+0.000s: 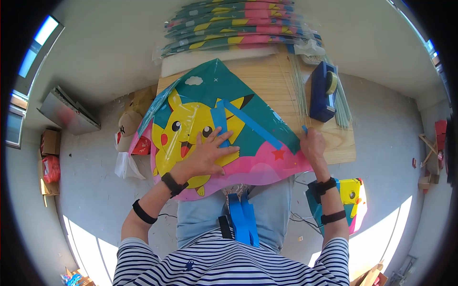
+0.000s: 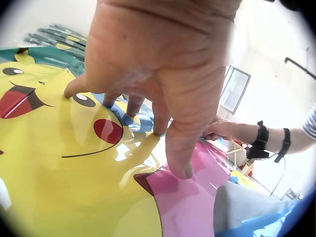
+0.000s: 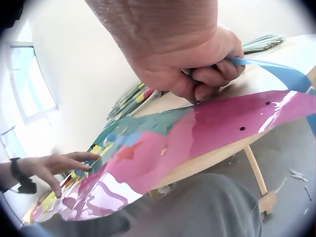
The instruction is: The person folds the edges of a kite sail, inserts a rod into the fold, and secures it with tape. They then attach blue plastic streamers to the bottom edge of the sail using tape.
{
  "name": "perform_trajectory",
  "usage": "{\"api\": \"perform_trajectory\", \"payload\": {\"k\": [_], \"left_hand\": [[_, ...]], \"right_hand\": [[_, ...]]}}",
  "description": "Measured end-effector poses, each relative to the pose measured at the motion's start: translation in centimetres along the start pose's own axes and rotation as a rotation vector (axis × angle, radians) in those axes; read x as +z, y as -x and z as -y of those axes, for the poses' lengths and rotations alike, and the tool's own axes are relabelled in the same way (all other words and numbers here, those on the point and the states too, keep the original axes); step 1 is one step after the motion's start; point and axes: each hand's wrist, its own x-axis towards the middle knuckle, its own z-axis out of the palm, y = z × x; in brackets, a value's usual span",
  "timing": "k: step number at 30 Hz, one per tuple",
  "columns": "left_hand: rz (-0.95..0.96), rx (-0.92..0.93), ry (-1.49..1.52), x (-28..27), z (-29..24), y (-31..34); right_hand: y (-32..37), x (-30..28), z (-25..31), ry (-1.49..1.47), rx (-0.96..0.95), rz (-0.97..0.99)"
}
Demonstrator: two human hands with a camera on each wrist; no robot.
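Observation:
A glossy printed plastic kite (image 1: 191,114), with a yellow cartoon figure on teal and pink, lies over the table and hangs past its near edge. Fingers spread, my left hand (image 1: 205,155) presses on the figure's cheek; its fingertips touch the sheet in the left wrist view. Two blue strips lie on the kite, an upright one (image 1: 218,121) by the left fingertips and a slanting one (image 1: 253,125). At the kite's right corner, my right hand (image 3: 197,64) has curled fingers gripping a blue ribbon (image 3: 276,71), which trails out beside the fist.
A blue tape dispenser (image 1: 324,102) stands at the table's right, among thin pale rods (image 1: 300,88). Bagged folded kites (image 1: 234,28) are stacked at the back. More blue ribbon (image 1: 243,219) lies across the lap. A printed kite piece (image 1: 350,195) hangs low at the right.

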Motion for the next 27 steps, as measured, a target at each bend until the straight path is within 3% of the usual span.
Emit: {"api": "perform_trajectory", "payload": {"k": [4, 7, 10, 12, 14, 16, 19, 20, 22, 27], "left_hand": [[0.004, -0.001, -0.021, -0.1, -0.2, -0.1], [-0.045, 0.014, -0.008, 0.4, 0.0, 0.1], [-0.113, 0.012, 0.000, 0.3, 0.2, 0.2], [-0.139, 0.005, 0.027, -0.8, -0.1, 0.3], [-0.159, -0.004, 0.046, -0.8, 0.2, 1.0], [-0.299, -0.173, 0.058, -0.8, 1.4, 2.3], [-0.401, -0.281, 0.152, 0.9, 4.7, 4.4], [-0.396, -0.276, 0.150, 1.4, 5.1, 4.7], [-0.330, -0.487, 0.000, 1.7, 5.1, 5.1], [-0.311, -0.430, -0.030, 1.0, 7.7, 4.5]], "right_hand": [[-4.2, 2.3, 3.3, 0.005, 0.075, -0.061], [-5.1, 0.7, 4.7, -0.013, 0.127, -0.043], [-3.5, -3.2, 3.1, -0.231, 0.114, -0.075], [-1.4, -6.1, 1.0, -0.337, 0.245, 0.002], [1.0, -7.0, -2.5, -0.388, 0.273, -0.096], [3.5, -8.3, -5.0, -0.455, 0.346, -0.113], [6.8, -8.7, -8.3, -0.532, 0.441, -0.120], [7.6, -8.4, -9.0, -0.546, 0.460, -0.105], [8.9, -8.6, -8.4, -0.579, 0.456, -0.108], [10.5, -10.0, -6.6, -0.655, 0.471, -0.121]]}}
